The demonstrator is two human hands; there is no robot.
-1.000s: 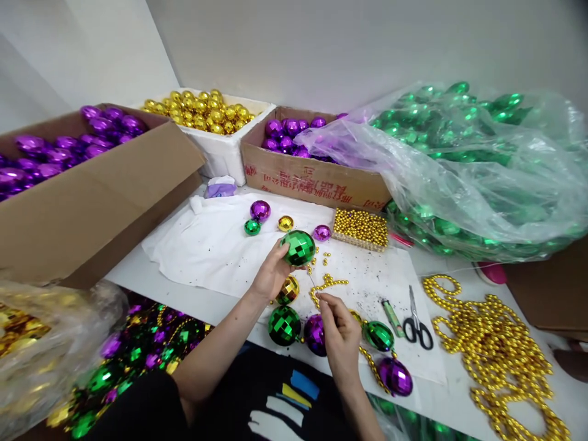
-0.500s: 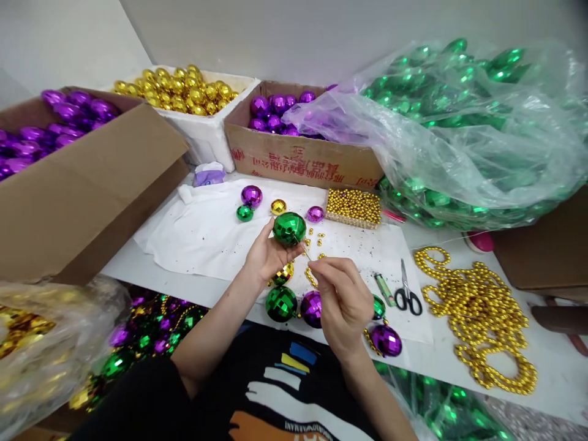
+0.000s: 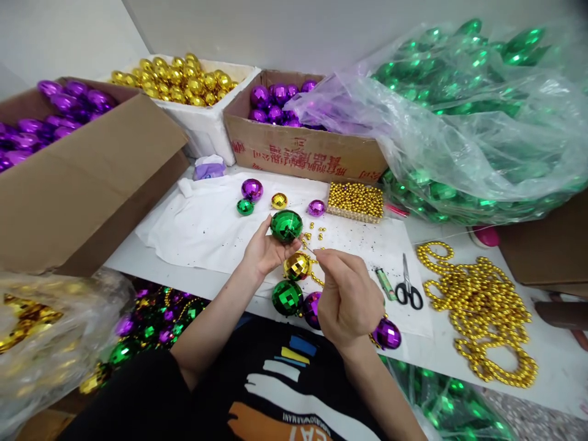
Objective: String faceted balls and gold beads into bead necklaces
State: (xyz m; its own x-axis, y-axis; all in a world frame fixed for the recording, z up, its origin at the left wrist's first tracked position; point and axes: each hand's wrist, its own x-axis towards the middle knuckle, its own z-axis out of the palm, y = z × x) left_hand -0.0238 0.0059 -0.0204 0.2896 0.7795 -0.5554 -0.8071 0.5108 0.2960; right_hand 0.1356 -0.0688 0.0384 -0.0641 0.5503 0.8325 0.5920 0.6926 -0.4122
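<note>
My left hand [image 3: 269,252] holds a shiny green faceted ball [image 3: 286,226] above the white cloth. Close to its right, my right hand [image 3: 346,291] pinches a thin needle [image 3: 310,248] whose tip points at the ball. Below the hands lie a gold faceted ball [image 3: 297,266], another green ball [image 3: 287,297] and a purple ball [image 3: 312,309], partly hidden by my right hand. A second purple ball [image 3: 388,333] sits beyond my right wrist. Small gold beads [image 3: 313,231] are scattered on the cloth.
Scissors [image 3: 408,288] and a green lighter [image 3: 384,283] lie at the right, beside coiled gold bead strands [image 3: 482,306]. A tray of gold beads [image 3: 355,199] stands behind. Cardboard boxes [image 3: 307,150], a white foam box [image 3: 206,125] and a plastic bag of green balls [image 3: 468,122] line the back.
My left hand and the green ball have shifted slightly left. My right hand has turned a little and moved slightly lower, still pinching the needle. The camera view has shifted a bit.
</note>
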